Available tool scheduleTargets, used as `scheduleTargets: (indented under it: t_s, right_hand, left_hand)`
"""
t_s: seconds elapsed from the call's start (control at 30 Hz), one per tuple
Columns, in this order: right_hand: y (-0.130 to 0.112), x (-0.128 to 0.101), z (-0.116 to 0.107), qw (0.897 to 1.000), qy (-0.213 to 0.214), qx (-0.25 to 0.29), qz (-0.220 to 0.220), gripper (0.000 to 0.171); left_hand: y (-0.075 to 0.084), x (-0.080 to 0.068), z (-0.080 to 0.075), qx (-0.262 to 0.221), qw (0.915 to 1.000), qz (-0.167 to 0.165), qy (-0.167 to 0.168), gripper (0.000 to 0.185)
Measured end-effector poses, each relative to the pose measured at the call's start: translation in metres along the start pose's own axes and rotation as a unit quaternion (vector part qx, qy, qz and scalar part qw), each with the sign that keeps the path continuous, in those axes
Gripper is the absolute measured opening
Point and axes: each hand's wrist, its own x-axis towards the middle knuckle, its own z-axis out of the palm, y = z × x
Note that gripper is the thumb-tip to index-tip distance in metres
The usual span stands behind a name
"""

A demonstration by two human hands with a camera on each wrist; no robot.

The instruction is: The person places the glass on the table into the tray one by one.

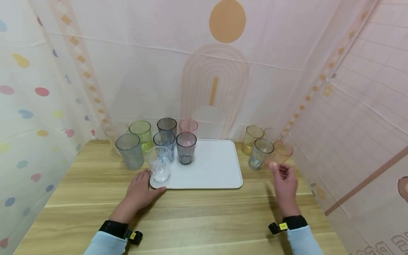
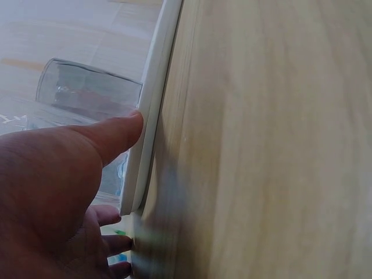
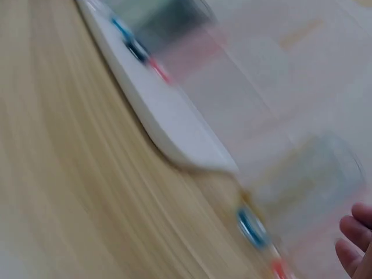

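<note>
The left hand (image 1: 140, 193) is lying flat on the wooden table (image 1: 197, 219), its thumb (image 2: 119, 132) stretched out and pressing against the rim at the near left corner of the white tray (image 1: 216, 166); the fingers are straight, holding nothing. A clear cup (image 1: 158, 163) is standing on that same corner, just beside the thumb. Two more cups, blue and grey, are standing along the tray's left part behind it.

The right hand (image 1: 284, 184) is reaching toward the near right edge of the table, its fingers curling round the base of a pink cup (image 1: 279, 154), which is tilting (the wrist view is too blurred to confirm the grip). A blue cup (image 1: 259, 153) is standing touching or nearly touching the pink one.

The likely risk: the tilted pink cup is swinging close to the blue neighbour and could knock it over. A shove from the left thumb could also jolt the tray and topple the clear cup.
</note>
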Motion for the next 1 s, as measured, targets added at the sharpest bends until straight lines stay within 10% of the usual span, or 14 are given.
scheduleTargets:
  t_s: [0.13,0.43,1.0]
  right_hand:
    - [0.015,0.025,-0.02,0.999,0.021,-0.025,0.029,0.064]
    - [0.034,0.069,-0.026,0.99,-0.113,-0.039,0.068,0.104]
    - [0.035,0.074,-0.015,0.991,-0.115,-0.023,0.061,0.096]
  left_hand:
    - [0.001,-0.003,-0.001,-0.004,1.0,-0.002,-0.001,0.118]
    - [0.002,-0.002,-0.002,0.002,1.0,0.003,0.004,0.116]
    - [0.005,-0.003,-0.004,0.0,1.0,-0.002,0.001,0.114]
